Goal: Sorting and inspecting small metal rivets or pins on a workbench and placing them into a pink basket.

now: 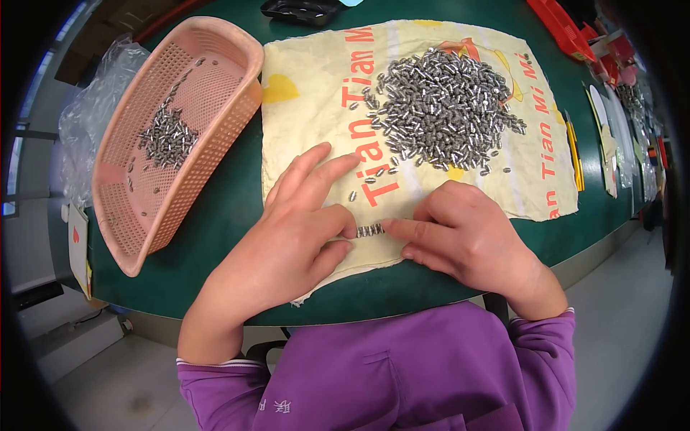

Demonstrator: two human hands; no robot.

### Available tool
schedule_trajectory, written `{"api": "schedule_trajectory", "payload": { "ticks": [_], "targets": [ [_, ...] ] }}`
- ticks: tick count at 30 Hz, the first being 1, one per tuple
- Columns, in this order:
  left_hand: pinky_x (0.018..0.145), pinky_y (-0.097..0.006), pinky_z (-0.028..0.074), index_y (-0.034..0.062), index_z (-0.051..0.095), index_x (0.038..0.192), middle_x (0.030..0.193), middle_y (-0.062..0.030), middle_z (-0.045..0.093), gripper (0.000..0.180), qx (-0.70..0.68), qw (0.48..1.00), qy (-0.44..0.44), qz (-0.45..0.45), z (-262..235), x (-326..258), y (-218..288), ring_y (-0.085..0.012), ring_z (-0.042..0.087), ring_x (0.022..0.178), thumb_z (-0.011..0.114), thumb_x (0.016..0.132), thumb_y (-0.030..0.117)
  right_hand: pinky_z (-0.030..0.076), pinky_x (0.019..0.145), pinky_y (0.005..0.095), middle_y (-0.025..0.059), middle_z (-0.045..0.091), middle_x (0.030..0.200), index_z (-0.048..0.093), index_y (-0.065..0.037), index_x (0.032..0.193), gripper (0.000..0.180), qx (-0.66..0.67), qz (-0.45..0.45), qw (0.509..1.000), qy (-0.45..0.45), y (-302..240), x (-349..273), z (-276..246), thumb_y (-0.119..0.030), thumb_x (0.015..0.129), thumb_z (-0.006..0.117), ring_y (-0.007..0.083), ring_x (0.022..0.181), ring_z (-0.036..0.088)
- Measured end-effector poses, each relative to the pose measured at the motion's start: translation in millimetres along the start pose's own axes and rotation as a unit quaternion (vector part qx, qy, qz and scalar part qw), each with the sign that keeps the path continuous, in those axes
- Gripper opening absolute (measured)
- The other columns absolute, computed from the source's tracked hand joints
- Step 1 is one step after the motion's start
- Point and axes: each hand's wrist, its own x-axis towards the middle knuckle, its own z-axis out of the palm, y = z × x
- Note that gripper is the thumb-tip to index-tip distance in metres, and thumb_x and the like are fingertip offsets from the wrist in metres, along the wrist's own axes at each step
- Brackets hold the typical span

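A short row of small silvery barrel-shaped metal parts [371, 230] lies side by side near the cloth's front edge. My left hand [302, 215] is at its left end, with bent index finger and thumb close to the parts and the other fingers stretched forward. At the right end my right hand [463, 233] is closed, index fingertip against the last part and thumb just below. The fingertips partly hide both ends of the row. Beyond my hands a big heap of the same metal parts [445, 108] rests on the pale yellow printed cloth [309, 79].
A pink perforated plastic basket [248, 108] with more metal parts stands at the left on the green table [223, 215]. Clear plastic bags [93, 122] lie beyond it. A black tray [302, 10] and a red bin [560, 29] are at the back; a yellow tool [574, 154] lies right.
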Motion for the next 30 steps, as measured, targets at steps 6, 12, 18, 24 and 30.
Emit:
{"api": "schedule_trajectory", "payload": {
  "ticks": [6, 12, 18, 24, 30],
  "targets": [
    [0.120, -0.052, 0.031, 0.0069, 0.065, 0.090, 0.157, -0.0164, 0.043, 0.019, -0.005, 1.000, 0.001, 0.006, 2, 1, -1, -0.0444, 0.030, 0.151, 0.078, 0.077, 0.003, 0.051, 0.069, 0.0395, 0.0059, 0.061, 0.090, 0.074, -0.009, 0.109, 0.030, -0.008, 0.060, 0.996, 0.062, 3, -1, -5, -0.011, 0.080, 0.078, 0.0273, 0.081, 0.061],
    [0.120, -0.051, 0.030, 0.0080, 0.068, 0.097, 0.158, -0.0172, 0.042, 0.024, -0.026, 0.999, 0.047, -0.008, 8, 4, 3, -0.0439, 0.030, 0.152, 0.080, 0.077, 0.004, 0.053, 0.070, 0.0411, 0.0084, 0.067, 0.084, 0.076, -0.006, 0.100, 0.017, 0.049, 0.097, 0.991, 0.077, 4, -3, 1, -0.009, 0.083, 0.077, 0.0296, 0.080, 0.066],
    [0.120, -0.051, 0.031, 0.0098, 0.073, 0.100, 0.154, -0.0152, 0.049, 0.028, -0.025, 0.994, 0.108, 0.009, 29, 9, -3, -0.0425, 0.032, 0.151, 0.083, 0.075, 0.005, 0.054, 0.070, 0.0414, 0.0086, 0.067, 0.083, 0.076, -0.006, 0.099, 0.018, 0.077, 0.102, 0.989, 0.076, 3, -4, 10, -0.012, 0.082, 0.078, 0.0298, 0.080, 0.067],
    [0.116, -0.053, 0.037, 0.0104, 0.075, 0.093, 0.147, -0.0140, 0.055, 0.024, -0.026, 0.991, 0.130, 0.026, 37, 15, -5, -0.0459, 0.037, 0.146, 0.087, 0.073, 0.008, 0.054, 0.070, 0.0419, 0.0077, 0.065, 0.083, 0.075, -0.008, 0.094, 0.015, 0.064, 0.082, 0.989, 0.106, 5, -4, 20, -0.013, 0.081, 0.079, 0.0300, 0.080, 0.066],
    [0.115, -0.052, 0.038, 0.0111, 0.074, 0.088, 0.140, -0.0101, 0.061, 0.021, -0.034, 0.990, 0.134, 0.033, 40, 18, -3, -0.0442, 0.041, 0.144, 0.086, 0.072, 0.006, 0.053, 0.070, 0.0417, 0.0072, 0.063, 0.082, 0.071, -0.008, 0.088, 0.013, 0.054, 0.078, 0.990, 0.107, 5, -3, 23, -0.013, 0.079, 0.079, 0.0293, 0.080, 0.065]
  ]
}}
